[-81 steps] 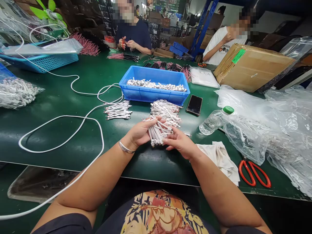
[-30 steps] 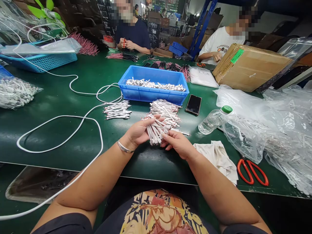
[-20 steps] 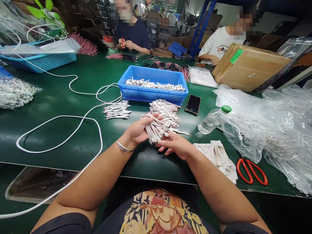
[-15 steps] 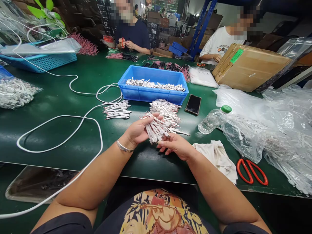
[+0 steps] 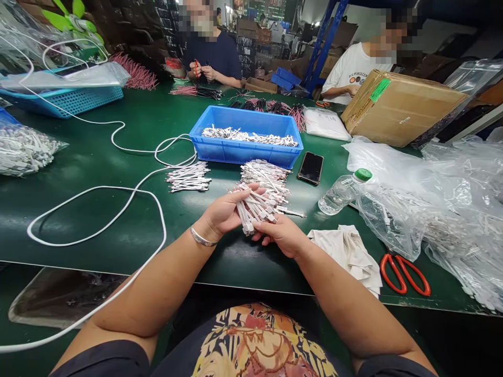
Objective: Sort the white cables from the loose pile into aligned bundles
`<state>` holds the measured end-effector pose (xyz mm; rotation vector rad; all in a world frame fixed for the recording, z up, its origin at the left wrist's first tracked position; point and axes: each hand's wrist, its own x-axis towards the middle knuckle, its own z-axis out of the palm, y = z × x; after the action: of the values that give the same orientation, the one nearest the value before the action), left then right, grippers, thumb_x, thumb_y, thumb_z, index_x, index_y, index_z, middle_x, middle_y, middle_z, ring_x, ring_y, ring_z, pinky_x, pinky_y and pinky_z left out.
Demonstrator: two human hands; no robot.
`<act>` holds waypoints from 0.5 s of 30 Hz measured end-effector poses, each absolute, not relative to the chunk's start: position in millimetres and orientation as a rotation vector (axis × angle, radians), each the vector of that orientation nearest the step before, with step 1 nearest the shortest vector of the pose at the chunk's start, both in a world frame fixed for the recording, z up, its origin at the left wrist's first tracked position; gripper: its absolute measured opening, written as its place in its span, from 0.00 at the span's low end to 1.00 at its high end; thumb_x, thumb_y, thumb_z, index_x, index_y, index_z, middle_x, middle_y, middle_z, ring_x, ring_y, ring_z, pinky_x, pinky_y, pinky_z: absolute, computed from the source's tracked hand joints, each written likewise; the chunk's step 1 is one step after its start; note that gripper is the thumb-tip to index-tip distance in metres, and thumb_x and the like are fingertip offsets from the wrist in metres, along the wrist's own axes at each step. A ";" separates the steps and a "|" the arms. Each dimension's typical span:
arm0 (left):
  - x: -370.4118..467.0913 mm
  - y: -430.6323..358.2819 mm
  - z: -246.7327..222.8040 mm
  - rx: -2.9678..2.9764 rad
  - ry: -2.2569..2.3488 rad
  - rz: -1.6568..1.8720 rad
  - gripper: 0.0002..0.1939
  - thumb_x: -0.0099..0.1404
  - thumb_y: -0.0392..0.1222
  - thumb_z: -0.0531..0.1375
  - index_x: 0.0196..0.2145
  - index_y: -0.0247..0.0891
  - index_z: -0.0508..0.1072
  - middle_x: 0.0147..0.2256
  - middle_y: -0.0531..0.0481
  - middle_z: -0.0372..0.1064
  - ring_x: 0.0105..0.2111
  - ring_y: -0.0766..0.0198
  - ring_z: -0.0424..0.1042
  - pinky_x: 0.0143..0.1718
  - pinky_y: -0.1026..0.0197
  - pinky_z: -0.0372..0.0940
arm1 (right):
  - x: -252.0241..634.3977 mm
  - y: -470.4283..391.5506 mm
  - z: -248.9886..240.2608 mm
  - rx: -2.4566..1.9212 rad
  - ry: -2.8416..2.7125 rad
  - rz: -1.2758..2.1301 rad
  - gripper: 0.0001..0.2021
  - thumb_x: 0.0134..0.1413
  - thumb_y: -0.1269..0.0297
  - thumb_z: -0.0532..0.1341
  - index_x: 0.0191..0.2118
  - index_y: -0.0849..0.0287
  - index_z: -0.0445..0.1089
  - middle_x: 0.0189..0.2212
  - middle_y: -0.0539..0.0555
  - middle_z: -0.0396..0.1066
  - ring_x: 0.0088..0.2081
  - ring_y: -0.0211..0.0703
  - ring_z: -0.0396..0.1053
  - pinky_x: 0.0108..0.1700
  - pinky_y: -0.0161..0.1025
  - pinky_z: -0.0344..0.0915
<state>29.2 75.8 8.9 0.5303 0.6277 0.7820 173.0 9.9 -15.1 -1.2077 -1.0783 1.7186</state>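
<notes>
A bunch of short white connector cables (image 5: 257, 208) lies across my left hand (image 5: 225, 210), its thumb pressed over the top of them. From the right, my right hand (image 5: 286, 234) pinches the connector ends at the bunch's lower side. Just behind my hands is a larger pile of white connector cables (image 5: 267, 175) on the green table. A smaller stack of the same cables (image 5: 189, 177) lies to the left. Beyond them, a blue bin (image 5: 247, 152) holds many more. My fingertips under the bunch are partly hidden.
A phone (image 5: 310, 168), a plastic bottle (image 5: 341, 193), a white cloth (image 5: 348, 256) and red-handled scissors (image 5: 404, 275) lie on the right, near clear bags of cables (image 5: 444, 225). A white cord (image 5: 135, 188) loops across the left. Two people sit across the table, by a cardboard box (image 5: 401, 107).
The bunch has shifted slightly right and down in my hands. My right fingers have closed in further on its connector ends. The table's contents look the same.
</notes>
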 end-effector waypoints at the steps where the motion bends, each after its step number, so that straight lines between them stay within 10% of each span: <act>1: 28.9 76.1 8.4 0.533 0.628 0.783 0.12 0.61 0.32 0.55 0.42 0.33 0.72 0.43 0.41 0.72 0.40 0.56 0.73 0.47 0.49 0.64 | 173.7 10.1 -15.1 -1.214 -1.082 1.709 0.12 0.46 0.59 0.64 0.36 0.62 0.70 0.29 0.55 0.73 0.27 0.36 0.69 0.21 0.28 0.60; 15: 28.3 76.1 10.0 0.526 0.618 0.828 0.14 0.60 0.32 0.55 0.44 0.33 0.70 0.41 0.43 0.73 0.37 0.59 0.73 0.46 0.51 0.65 | 172.9 6.4 -13.4 -1.106 -1.101 1.774 0.17 0.45 0.57 0.65 0.41 0.59 0.69 0.35 0.54 0.71 0.33 0.39 0.68 0.26 0.30 0.63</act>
<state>28.3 76.1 10.0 0.5262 0.6184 0.8280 172.9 6.4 -13.4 -1.1062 -1.1010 1.7744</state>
